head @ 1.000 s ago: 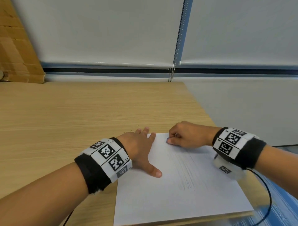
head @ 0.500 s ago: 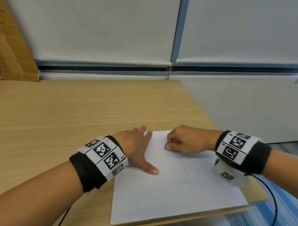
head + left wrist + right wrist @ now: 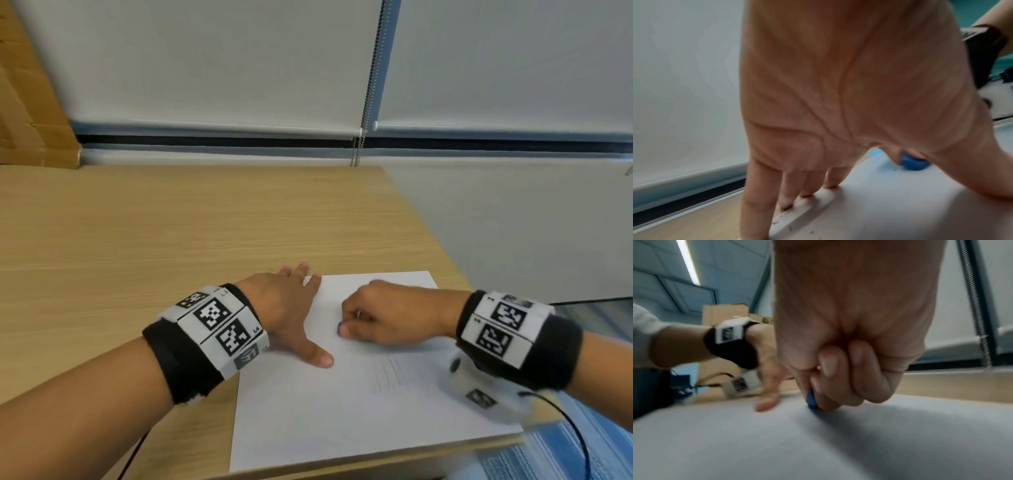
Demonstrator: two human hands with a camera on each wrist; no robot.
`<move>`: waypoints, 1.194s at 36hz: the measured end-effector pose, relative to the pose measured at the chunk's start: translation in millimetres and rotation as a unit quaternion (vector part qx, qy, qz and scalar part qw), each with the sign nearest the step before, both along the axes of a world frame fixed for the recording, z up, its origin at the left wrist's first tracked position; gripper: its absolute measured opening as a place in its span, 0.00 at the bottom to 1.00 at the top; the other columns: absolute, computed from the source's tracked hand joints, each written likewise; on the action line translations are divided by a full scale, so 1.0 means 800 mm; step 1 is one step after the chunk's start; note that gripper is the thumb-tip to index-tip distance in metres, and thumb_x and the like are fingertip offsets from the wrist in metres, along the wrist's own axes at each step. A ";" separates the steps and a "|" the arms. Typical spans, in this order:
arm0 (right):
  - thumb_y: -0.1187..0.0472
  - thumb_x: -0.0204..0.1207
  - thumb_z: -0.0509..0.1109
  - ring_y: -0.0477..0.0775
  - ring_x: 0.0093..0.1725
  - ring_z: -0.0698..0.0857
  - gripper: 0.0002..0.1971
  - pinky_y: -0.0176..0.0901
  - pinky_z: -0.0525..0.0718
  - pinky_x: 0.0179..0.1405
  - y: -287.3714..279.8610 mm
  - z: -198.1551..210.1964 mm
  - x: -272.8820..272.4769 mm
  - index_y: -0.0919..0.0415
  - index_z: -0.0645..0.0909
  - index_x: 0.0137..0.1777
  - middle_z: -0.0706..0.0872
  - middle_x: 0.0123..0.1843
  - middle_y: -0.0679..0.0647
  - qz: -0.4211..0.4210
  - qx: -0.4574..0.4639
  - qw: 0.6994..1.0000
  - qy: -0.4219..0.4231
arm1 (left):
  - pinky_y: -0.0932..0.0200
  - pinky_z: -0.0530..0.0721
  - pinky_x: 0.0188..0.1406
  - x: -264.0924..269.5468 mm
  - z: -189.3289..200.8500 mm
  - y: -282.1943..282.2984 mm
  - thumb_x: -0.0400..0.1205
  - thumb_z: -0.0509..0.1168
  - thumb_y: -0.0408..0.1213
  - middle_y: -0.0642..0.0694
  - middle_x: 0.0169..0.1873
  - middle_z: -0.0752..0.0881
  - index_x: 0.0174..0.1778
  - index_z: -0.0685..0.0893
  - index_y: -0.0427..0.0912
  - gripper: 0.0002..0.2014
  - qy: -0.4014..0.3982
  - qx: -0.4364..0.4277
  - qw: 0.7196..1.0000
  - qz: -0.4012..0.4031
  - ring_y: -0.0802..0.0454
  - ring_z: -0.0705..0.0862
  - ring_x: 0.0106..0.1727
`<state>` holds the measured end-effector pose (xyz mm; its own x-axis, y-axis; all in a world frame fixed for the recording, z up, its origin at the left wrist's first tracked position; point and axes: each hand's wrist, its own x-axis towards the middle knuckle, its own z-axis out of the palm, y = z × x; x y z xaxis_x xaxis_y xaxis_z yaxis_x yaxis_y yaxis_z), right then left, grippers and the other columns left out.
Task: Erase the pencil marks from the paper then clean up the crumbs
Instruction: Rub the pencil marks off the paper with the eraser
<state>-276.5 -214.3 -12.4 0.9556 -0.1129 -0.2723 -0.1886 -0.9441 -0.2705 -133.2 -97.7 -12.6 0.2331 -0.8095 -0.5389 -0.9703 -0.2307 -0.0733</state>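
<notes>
Blue eraser pinched in my right hand, pressed to the paper mid-frame. Pencil marks lie lower right of it. Left hand flat, fingers straight, pinning the paper's left edge.

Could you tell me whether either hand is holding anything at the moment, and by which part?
The right hand pinches a small blue eraser by its upper part, its lower end on the paper. The left hand only presses flat.

left hand flat, fingers spread; right hand curled, pinching
</notes>
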 end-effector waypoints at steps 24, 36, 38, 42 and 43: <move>0.49 0.83 0.60 0.54 0.35 0.77 0.17 0.45 0.74 0.38 -0.011 0.004 -0.014 0.61 0.79 0.40 0.81 0.35 0.52 -0.062 -0.052 0.997 -0.020 | 0.45 0.57 0.82 -0.002 0.002 0.002 0.67 0.64 0.77 0.47 0.84 0.31 0.85 0.33 0.45 0.65 -0.003 -0.004 1.000 0.006 0.47 0.40 0.86; 0.51 0.83 0.60 0.52 0.35 0.75 0.16 0.43 0.71 0.32 -0.005 0.001 -0.022 0.63 0.78 0.41 0.84 0.37 0.52 -0.046 -0.067 0.996 -0.021 | 0.46 0.56 0.82 0.000 0.002 0.002 0.66 0.65 0.77 0.47 0.84 0.30 0.85 0.33 0.46 0.65 0.001 -0.004 1.000 0.003 0.47 0.40 0.86; 0.51 0.83 0.60 0.52 0.34 0.77 0.15 0.45 0.76 0.37 0.022 -0.001 -0.026 0.60 0.78 0.41 0.83 0.35 0.50 0.009 -0.041 0.999 -0.009 | 0.46 0.57 0.81 -0.001 0.003 0.002 0.67 0.66 0.76 0.47 0.84 0.30 0.85 0.33 0.45 0.65 0.002 -0.001 1.000 0.004 0.46 0.39 0.86; 0.48 0.83 0.61 0.55 0.37 0.80 0.18 0.47 0.77 0.38 -0.003 0.009 -0.020 0.63 0.80 0.42 0.84 0.36 0.54 -0.038 -0.035 0.999 -0.002 | 0.47 0.57 0.81 -0.001 0.005 0.003 0.66 0.65 0.76 0.48 0.84 0.31 0.85 0.33 0.46 0.65 0.000 -0.004 1.000 0.004 0.47 0.41 0.86; 0.49 0.83 0.61 0.55 0.37 0.80 0.18 0.46 0.76 0.38 -0.012 0.010 -0.019 0.63 0.80 0.42 0.84 0.37 0.54 -0.054 -0.035 0.998 -0.008 | 0.46 0.57 0.81 -0.001 0.005 0.003 0.66 0.65 0.76 0.49 0.84 0.31 0.85 0.33 0.46 0.65 0.000 -0.003 1.000 0.005 0.47 0.40 0.86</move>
<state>-291.9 -223.7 -4.2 0.9406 -0.2343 -0.2456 -0.2874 -0.9347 -0.2091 -134.4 -95.1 -8.6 0.2417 -0.8104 -0.5338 -0.9677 -0.2416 -0.0713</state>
